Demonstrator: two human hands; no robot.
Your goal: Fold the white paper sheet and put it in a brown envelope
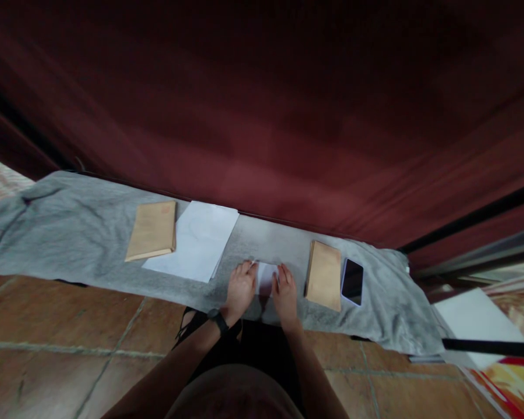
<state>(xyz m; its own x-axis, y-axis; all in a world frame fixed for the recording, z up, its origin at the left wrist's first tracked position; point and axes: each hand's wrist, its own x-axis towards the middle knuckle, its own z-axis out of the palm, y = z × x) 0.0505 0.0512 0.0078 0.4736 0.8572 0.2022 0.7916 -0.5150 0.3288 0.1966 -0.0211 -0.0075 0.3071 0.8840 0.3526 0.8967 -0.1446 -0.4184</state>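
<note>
Directly in front of me a small piece of white paper [265, 277], apparently folded, lies on a grey cloth [283, 235]. My left hand [241, 286], with a dark watch on its wrist, grips the paper's left edge with bent fingers. On the opposite edge, my right hand [284, 291] has its thumb and fingers closed at the paper's side. Part of the paper is covered by the fingers. Left of my hands are larger white sheets [201, 241]. To the right of my right hand sits a stack of brown envelopes [324, 274].
A second brown envelope stack [152, 230] overlaps the white sheets' left side. The phone [352, 281] lies beyond the right stack. Dark red fabric [262, 145] rises behind the narrow cloth-covered surface. A white board-like sheet [480, 323] and colourful packaging [515, 378] are at far right.
</note>
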